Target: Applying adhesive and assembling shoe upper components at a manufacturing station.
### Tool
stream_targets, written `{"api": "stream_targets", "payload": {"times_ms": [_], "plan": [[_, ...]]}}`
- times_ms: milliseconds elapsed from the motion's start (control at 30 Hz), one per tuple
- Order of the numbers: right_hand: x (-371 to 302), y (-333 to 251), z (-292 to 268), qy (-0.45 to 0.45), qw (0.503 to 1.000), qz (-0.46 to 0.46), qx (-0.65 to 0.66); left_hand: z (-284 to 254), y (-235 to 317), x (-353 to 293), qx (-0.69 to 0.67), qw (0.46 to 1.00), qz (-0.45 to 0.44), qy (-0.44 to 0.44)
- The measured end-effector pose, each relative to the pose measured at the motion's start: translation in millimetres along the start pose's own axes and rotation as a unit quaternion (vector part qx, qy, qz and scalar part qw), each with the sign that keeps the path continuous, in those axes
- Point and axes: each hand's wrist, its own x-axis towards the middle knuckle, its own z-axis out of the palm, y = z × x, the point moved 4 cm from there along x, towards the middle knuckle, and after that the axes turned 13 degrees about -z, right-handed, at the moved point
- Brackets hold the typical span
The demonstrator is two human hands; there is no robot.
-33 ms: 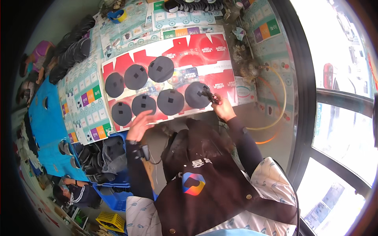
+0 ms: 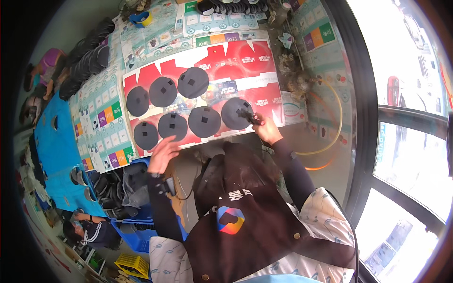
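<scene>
Several dark grey, roughly round pieces lie in two rows on a red and white printed cardboard sheet [image 2: 222,61]. Each bears a small black square near its middle. My right hand [image 2: 267,130] is closed round a small dark spray gun [image 2: 250,116], its front end over the rightmost round piece [image 2: 234,107] of the near row. At the sheet's near edge, my left hand [image 2: 163,154] holds nothing, its fingers apart. It is just below a round piece [image 2: 172,134] and beside the leftmost one [image 2: 146,137] in that row.
A yellow hose [image 2: 339,122] loops at the right beside the window frame [image 2: 363,94]. Dark pieces [image 2: 87,66] are stacked at the far left, others [image 2: 236,7] at the back. A blue crate [image 2: 137,238] stands lower left. Co-workers [image 2: 89,231] are at the left.
My left hand has drawn back slightly, toward me and to the left. The right hand with the spray gun has hardly moved.
</scene>
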Motion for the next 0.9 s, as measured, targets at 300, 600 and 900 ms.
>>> {"api": "stream_targets", "payload": {"times_ms": [300, 600, 900], "plan": [[16, -18, 12, -0.040, 0.997, -0.062, -0.022, -97, -124, -114, -0.121, 0.973, 0.002, 0.194], [16, -48, 0, -0.020, 0.983, -0.128, -0.127, -118, -217, -114, -0.186, 0.959, -0.049, 0.210], [-29, -17, -5, 0.006, 0.986, -0.080, -0.147, -134, -224, -110, -0.172, 0.957, -0.053, 0.229]]}}
